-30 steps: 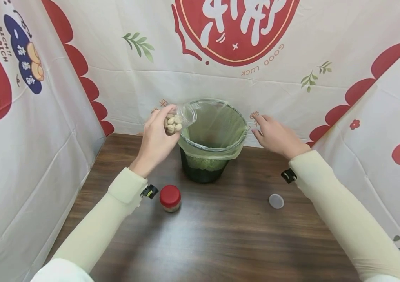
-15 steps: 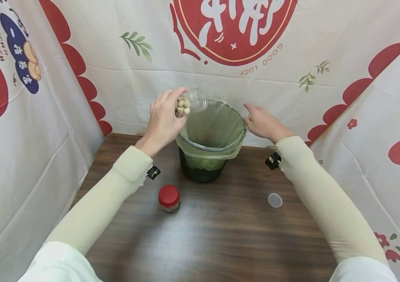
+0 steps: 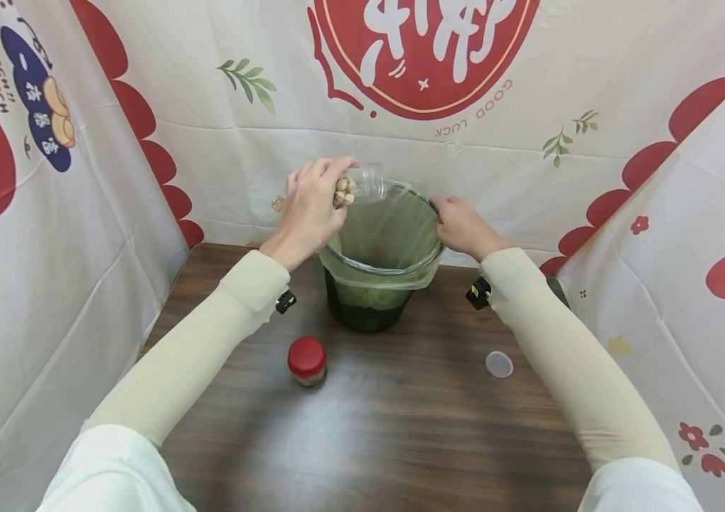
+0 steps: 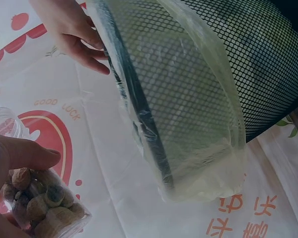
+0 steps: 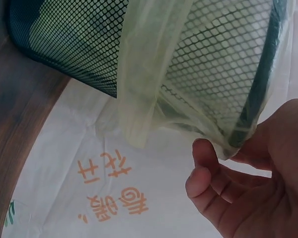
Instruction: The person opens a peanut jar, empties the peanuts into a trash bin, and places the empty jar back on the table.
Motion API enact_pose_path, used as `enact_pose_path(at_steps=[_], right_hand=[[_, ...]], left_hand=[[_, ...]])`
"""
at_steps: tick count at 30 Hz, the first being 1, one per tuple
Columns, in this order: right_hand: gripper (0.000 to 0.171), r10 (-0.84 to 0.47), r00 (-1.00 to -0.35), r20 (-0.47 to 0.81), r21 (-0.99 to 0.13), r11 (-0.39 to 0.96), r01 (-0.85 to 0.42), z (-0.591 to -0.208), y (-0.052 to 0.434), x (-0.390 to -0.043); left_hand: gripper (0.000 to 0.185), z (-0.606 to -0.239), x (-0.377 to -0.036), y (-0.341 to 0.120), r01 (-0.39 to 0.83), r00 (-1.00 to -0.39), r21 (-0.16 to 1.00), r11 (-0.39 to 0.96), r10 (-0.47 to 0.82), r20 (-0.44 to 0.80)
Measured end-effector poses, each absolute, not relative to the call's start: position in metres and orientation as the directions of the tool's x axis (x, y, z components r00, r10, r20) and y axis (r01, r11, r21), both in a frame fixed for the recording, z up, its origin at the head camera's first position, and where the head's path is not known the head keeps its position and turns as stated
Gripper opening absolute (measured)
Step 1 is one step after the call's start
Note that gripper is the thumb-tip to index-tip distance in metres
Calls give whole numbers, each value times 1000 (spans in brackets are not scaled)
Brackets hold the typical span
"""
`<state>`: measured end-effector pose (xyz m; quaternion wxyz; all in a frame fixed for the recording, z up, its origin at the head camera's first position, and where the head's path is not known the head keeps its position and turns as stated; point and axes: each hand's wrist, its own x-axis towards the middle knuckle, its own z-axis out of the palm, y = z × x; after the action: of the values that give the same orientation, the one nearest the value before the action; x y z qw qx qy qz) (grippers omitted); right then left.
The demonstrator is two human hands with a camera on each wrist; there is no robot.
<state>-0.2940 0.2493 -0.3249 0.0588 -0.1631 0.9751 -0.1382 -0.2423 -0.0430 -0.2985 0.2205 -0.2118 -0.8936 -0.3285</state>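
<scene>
In the head view my left hand [image 3: 316, 206] grips a clear plastic jar [image 3: 370, 182], tipped on its side. The jar's mouth points right, above the back left of the bin's opening. Tan, rounded nut-like pieces [image 4: 47, 206] lie in its bottom end, behind the thumb in the left wrist view. The mesh trash bin [image 3: 367, 313] stands upright, lined with a pale green plastic bag [image 3: 394, 235] folded over its rim. My right hand [image 3: 463, 226] holds the rim at the right; in the right wrist view its curled fingers [image 5: 206, 183] show outside the bin.
A red-lidded jar [image 3: 307, 359] stands on the dark wooden table [image 3: 388, 427] in front of the bin. A small translucent round lid [image 3: 500, 364] lies to the right. Printed cloth [image 3: 209, 171] hangs close behind the bin and along both sides.
My left hand has carried the jar right and up, over the bin, and tipped it more level. My right hand has moved left from beside the bin and taken hold of its rim.
</scene>
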Motion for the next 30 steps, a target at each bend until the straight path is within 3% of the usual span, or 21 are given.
enact_pose_path(at_steps=[14,30], right_hand=[[58,-357,-930,-91,-234,915,-329,-324,247,-292],[61,-347,-933,-98,-253,915,-314,-325,246,-296]], left_hand=[[63,-301,-260,-40,525,-820,423,739,308,482],[71,-278,-282,-42,497,-860,336,800,405,310]])
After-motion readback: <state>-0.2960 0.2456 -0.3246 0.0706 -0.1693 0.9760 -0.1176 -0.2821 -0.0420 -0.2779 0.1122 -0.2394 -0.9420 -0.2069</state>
